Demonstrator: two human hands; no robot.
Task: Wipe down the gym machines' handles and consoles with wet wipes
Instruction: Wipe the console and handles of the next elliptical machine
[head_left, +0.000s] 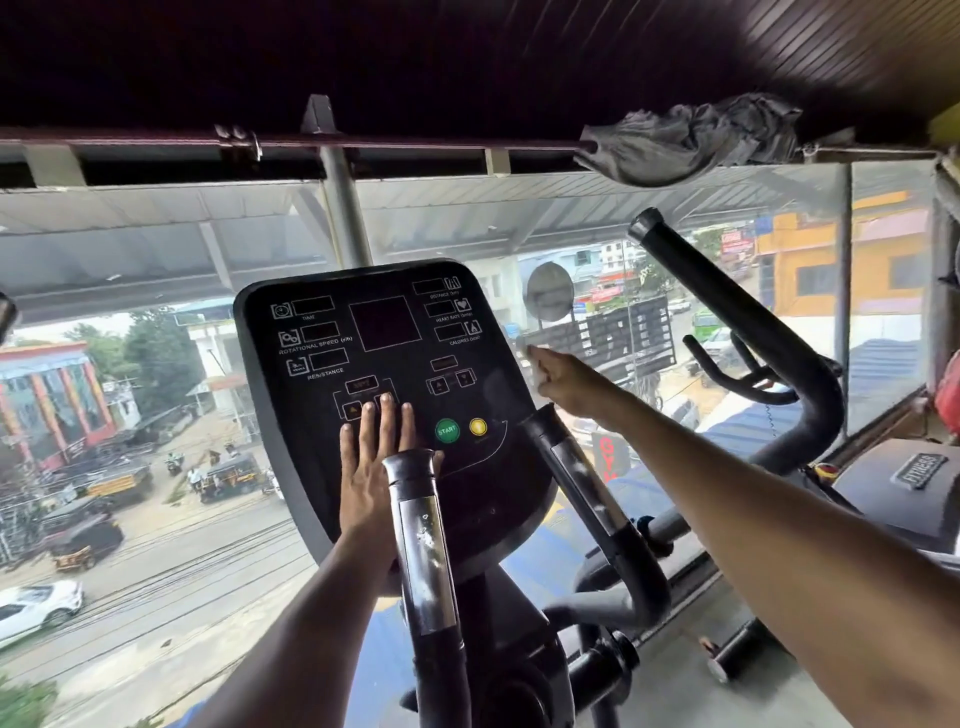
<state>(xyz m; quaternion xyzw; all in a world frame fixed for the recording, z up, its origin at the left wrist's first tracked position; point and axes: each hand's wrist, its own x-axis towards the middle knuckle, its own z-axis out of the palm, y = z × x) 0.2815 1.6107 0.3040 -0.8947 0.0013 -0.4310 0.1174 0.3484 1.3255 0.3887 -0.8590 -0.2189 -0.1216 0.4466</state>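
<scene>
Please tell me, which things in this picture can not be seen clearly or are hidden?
- Wet wipe, head view: only a white bit shows; the right hand grips it and is motion-blurred.
- Console buttons: some lie under the flat left hand.
- Console lower edge: hidden behind the near handle.
- Small console labels: partly too small to read.

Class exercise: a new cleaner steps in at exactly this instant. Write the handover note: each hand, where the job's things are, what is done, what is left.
Left hand: flat, fingers straight, pressing the lower console near its arrow buttons, steadying it.
Right hand: at the console's right edge, gripping a white wipe.
Done: cannot tell which surfaces are already wiped; a faint smear shows on the console's right side.
Left: rest of the console face, the two inner handles, the long outer handle, and other machines.
</scene>
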